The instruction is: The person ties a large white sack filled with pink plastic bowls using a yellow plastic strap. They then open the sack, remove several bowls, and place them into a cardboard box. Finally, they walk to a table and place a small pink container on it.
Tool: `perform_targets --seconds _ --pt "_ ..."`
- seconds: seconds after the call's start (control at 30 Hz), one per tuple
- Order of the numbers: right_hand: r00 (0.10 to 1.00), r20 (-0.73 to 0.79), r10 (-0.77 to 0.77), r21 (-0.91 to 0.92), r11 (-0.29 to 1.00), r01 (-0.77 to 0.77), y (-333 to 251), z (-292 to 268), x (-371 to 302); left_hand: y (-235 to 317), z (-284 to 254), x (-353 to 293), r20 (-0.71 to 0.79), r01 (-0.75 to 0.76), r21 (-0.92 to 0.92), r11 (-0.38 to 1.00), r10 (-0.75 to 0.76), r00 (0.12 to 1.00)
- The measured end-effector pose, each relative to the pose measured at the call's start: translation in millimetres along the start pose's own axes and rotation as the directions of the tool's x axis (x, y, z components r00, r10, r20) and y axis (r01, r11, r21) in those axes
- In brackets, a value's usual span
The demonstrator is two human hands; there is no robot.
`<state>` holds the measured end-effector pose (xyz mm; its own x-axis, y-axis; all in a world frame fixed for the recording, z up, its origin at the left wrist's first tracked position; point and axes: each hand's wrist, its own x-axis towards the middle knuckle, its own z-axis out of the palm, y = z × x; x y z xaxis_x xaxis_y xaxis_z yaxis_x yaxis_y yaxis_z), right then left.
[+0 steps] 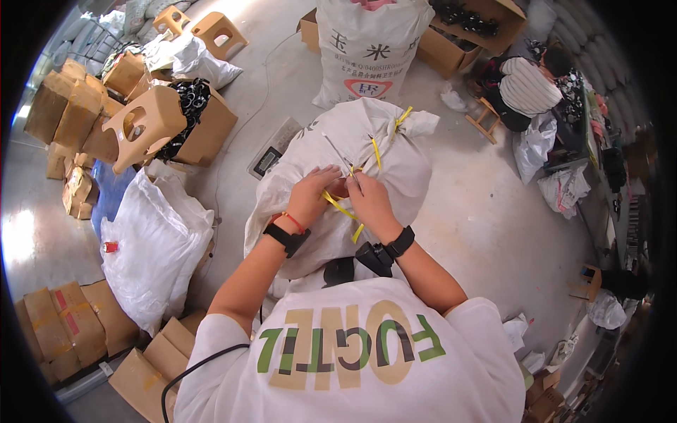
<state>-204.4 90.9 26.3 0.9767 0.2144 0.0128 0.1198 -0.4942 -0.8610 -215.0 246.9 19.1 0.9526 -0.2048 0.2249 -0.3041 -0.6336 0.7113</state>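
A full white woven sack lies before me, with yellow strips threaded through its gathered edge. My left hand is closed on the sack's cloth, its fingers bunched near the opening. Beside it my right hand pinches a thin metal rod, like a sack needle, that points up and left over the cloth. A loose yellow strip hangs between both hands, its tail close to my right wrist. The fingertips of the right hand are partly hidden.
Behind stands another upright white sack. A floor scale lies left of the work, and a tan stool leans on a carton of black parts. A white bag lies left. At the far right a person sits.
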Motion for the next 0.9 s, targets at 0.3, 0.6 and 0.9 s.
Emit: perform_targets --seconds 0.3,0.6,0.9 --pt "1.000 0.002 -0.012 -0.161 0.987 0.012 -45.0 3.9 -73.7 8.5 -14.7 -15.7 0.181 -0.103 0.048 0.994 0.092 0.979" --pt "0.929 0.050 0.367 0.519 0.785 -0.338 -29.0 -4.1 -77.9 -6.6 -41.3 -30.4 0.344 -0.226 -0.241 0.944 0.301 0.890" --pt "0.974 0.121 0.189 -0.197 0.967 -0.163 -47.3 -46.1 -84.6 -17.1 -47.2 8.4 0.556 -0.486 0.004 0.874 0.402 0.727"
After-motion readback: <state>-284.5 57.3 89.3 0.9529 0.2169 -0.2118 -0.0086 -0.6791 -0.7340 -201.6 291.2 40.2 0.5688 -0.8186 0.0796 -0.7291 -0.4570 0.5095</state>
